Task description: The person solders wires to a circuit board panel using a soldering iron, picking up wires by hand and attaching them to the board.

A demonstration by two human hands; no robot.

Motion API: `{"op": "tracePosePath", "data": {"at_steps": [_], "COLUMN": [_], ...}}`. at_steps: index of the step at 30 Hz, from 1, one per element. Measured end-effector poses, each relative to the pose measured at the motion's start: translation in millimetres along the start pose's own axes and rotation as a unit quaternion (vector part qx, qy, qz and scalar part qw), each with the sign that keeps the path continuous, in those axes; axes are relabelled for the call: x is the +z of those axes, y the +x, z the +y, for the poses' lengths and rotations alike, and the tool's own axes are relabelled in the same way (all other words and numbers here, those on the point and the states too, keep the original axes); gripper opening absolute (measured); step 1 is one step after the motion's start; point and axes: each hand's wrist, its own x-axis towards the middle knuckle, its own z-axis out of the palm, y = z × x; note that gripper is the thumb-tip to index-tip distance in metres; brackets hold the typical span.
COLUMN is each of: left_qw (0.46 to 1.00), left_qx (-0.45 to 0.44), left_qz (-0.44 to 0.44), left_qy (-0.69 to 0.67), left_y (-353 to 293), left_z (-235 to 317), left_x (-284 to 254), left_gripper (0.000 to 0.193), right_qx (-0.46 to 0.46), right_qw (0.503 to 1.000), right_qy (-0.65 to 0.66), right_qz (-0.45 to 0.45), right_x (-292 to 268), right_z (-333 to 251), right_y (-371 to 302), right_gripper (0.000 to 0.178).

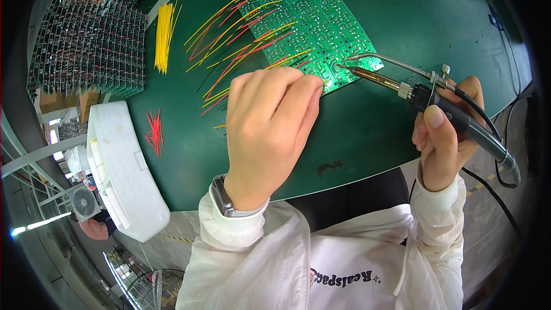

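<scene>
A green circuit board panel [313, 11] lies on the table with rows of solder joints. Red, yellow and black wires [241, 51] fan out leftward from its left side. My left hand [272, 120] is closed in a pinch at the board's near edge. A bit of yellow wire [219, 126] shows left of this hand and a yellowish tip by the fingertips; the hand hides the length between. My right hand [445, 132] is wrapped round a black-handled soldering iron [450, 116]. A thin metal feed tube [396, 62] is clamped along it. Both tips point at the board's near right part.
Left of the board lie a bundle of yellow wires [165, 37] and a small pile of red wires [154, 132]. A white box-like case [129, 166] stands at the table's left edge, below stacked boards [86, 46]. Black cables [493, 195] hang at the right.
</scene>
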Motion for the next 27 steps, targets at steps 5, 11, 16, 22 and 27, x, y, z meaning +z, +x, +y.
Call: {"op": "tracePosePath", "data": {"at_steps": [5, 11, 16, 22, 27], "left_qw": [1.000, 0.997, 0.995, 0.975, 0.970], "left_qx": [-0.014, -0.017, -0.025, 0.131, 0.157], "left_qz": [-0.019, -0.069, -0.092, -0.178, -0.175], "left_qy": [-0.008, -0.042, -0.013, -0.034, -0.066], "left_y": [-2.4, 14.9, 80.9, 226.0, 262.3], "left_z": [-0.3, 9.3, -9.3, -61.2, -50.6], "left_x": [-1.1, -21.5, -56.5, 21.1, 126.5], "left_gripper": [0.018, 0.023, 0.019, 0.020, 0.012], "right_qx": [0.053, 0.072, -0.020, 0.087, 0.127], "right_qw": [0.997, 0.992, 0.993, 0.991, 0.987], "right_qy": [0.037, 0.053, 0.024, -0.018, -0.024], "right_qz": [0.041, 0.090, 0.117, 0.101, 0.101], "right_x": [6.1, 1.7, -22.2, -66.3, -94.0], "right_z": [-6.4, -20.3, -19.5, -25.8, -25.9], "right_y": [0.7, 43.0, 104.6, 105.0, 88.6], "right_gripper": [0.025, 0.022, 0.022, 0.020, 0.023]}}
